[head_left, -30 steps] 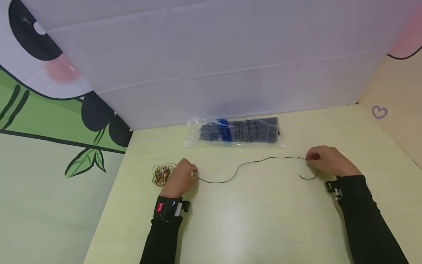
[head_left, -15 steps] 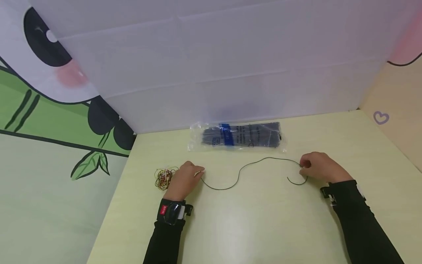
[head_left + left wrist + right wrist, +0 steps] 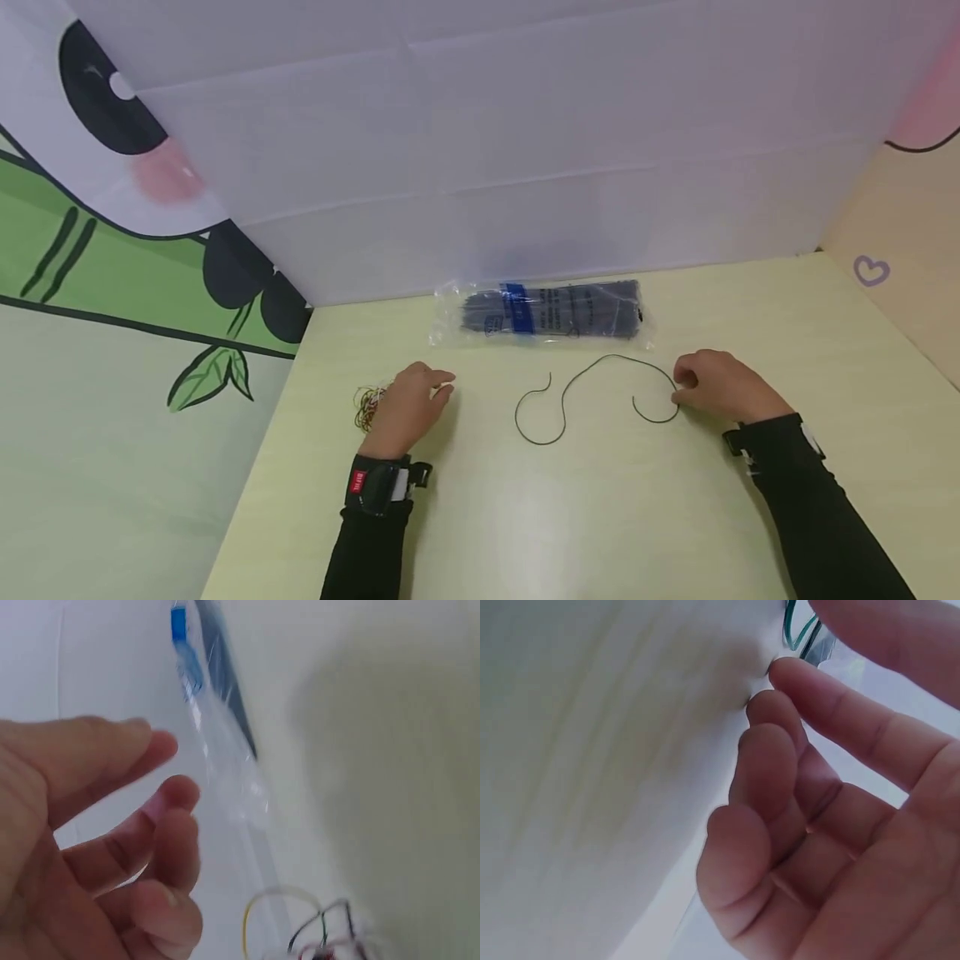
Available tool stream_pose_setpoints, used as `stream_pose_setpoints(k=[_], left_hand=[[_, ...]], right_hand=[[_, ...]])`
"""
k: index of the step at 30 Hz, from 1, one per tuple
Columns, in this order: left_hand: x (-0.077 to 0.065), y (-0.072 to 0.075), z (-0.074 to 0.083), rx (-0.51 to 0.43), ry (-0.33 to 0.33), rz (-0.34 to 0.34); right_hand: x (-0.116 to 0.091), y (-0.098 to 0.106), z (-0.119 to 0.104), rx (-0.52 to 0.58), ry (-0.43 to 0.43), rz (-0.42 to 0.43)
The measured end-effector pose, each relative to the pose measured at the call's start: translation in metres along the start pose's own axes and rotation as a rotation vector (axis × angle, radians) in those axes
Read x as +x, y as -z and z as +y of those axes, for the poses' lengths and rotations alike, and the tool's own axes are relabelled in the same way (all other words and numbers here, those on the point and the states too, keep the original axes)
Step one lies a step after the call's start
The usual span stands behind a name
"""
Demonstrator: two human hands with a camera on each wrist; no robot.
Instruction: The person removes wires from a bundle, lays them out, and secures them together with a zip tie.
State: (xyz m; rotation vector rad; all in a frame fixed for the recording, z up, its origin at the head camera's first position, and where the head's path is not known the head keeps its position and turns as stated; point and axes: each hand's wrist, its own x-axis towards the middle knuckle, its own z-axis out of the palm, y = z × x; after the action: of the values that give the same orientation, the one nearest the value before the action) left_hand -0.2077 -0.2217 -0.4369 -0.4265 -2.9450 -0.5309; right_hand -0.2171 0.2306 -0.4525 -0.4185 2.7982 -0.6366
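Observation:
A thin dark green wire (image 3: 564, 408) lies in S-shaped curves on the table (image 3: 540, 517), both ends loose. To its left, my left hand (image 3: 408, 408) is apart from it, thumb and index finger spread with nothing between them. That hand partly covers a tangle of coloured wires (image 3: 366, 408), which also shows low in the left wrist view. My right hand (image 3: 723, 387) has its fingertips right at the wire's right-hand curve. In the right wrist view, thumb and index finger stand apart, the other fingers loosely bent, and the green wire (image 3: 789, 626) shows just past the fingertips.
A clear plastic bag (image 3: 551, 308) of long dark strips with a blue label lies at the back of the table. Behind it rises a pale cloth backdrop (image 3: 450, 125); printed panels stand at left and right.
My left hand has let go of the wire's left end and drawn left; that end now curls on the table. My right hand has shifted left, its fingers now apart.

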Motion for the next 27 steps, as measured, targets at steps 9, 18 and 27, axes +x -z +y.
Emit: stream_pose_setpoints(k=[9,18,27], left_hand=[[-0.01,0.033,-0.033,0.05,0.34,-0.144],[0.001,0.021,-0.032,-0.006,0.301,-0.046],[-0.008,0.023,0.017,0.033,0.092,0.108]], right_hand=[[-0.013,0.019,-0.026,-0.084,-0.002,0.138],[-0.004,0.008,-0.084,-0.024,0.234,0.225],[0.039,-0.036,-0.178,0.112,0.537,0.141]])
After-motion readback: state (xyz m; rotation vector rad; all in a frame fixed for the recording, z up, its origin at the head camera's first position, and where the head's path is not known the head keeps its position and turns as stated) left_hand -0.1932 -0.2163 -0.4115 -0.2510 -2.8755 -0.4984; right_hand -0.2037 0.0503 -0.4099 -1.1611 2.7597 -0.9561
